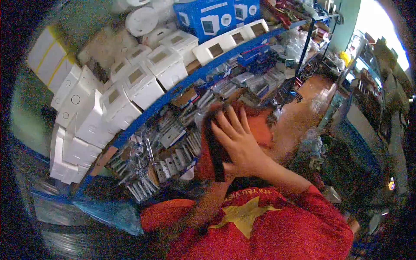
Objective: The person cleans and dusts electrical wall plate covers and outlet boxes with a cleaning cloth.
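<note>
Neither my left hand nor my right hand can be made out. Close in front of me is another person in a red shirt (277, 229) with a yellow star (245, 216) and lettering that reads upright. Both bare arms of that person come out of the red sleeves. One hand (240, 147) lies with spread fingers on a red-orange, cap-like thing (260, 128) with a dark band (216, 151), where the head would be. The other hand (229, 171) is close below it, mostly hidden and blurred.
A blue-edged shelf (173, 92) carries white boxes (138, 82) and blue printed cartons (210, 21). Beneath it lie several switch plates and packaged parts (169, 167). Blue plastic sheeting (112, 214) hangs lower left. Brown floor (318, 89) and piled goods (359, 134) are to the right.
</note>
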`<state>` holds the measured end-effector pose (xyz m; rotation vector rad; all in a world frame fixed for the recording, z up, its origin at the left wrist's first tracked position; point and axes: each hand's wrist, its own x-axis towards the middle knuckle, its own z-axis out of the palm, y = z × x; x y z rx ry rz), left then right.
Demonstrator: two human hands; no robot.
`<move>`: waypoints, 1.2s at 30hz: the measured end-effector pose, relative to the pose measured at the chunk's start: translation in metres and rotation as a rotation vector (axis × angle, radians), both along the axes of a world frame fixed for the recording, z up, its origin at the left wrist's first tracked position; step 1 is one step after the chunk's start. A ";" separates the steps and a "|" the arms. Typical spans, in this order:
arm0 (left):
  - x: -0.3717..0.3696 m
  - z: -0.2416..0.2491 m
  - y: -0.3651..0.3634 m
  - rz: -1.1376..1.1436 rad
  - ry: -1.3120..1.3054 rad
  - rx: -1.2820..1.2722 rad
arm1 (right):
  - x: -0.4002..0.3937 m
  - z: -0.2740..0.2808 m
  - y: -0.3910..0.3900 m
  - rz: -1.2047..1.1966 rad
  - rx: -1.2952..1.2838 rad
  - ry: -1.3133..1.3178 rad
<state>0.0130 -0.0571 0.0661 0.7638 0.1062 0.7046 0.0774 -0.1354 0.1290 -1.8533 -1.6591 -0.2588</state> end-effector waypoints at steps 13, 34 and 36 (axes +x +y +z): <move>-0.035 0.006 0.022 -0.326 -0.236 -0.416 | -0.014 -0.001 0.012 0.075 0.092 0.116; -0.010 -0.051 0.072 0.144 0.121 -0.110 | 0.008 -0.119 -0.013 0.496 -0.173 0.236; 0.004 -0.038 0.075 0.154 0.001 -0.177 | 0.010 -0.134 -0.034 0.529 -0.623 0.386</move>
